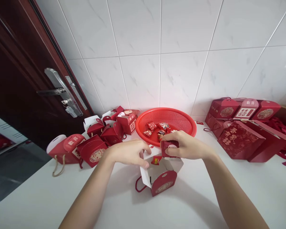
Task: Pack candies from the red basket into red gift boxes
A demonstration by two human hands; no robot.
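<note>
A red gift box [165, 183] with a white inside stands unfolded at the top in front of me, a dark red cord handle at its left. My left hand [131, 153] grips its left white flap between thumb and fingers. A small red candy packet [156, 160] with a yellow mark shows at the box's mouth, close to my left thumb. Over the box's back right edge, my right hand [187, 145] pinches a dark red packet [166, 145] with a pinkish patch. My fingers partly cover this packet.
Behind the box sits a red plastic basket [165, 112] with several wrapped candies [152, 126]. Several red boxes [112, 132] stand at the left, some unfolded. More boxes [245, 109] and red paper bags [240, 138] are at the right, against the tiled wall [138, 79].
</note>
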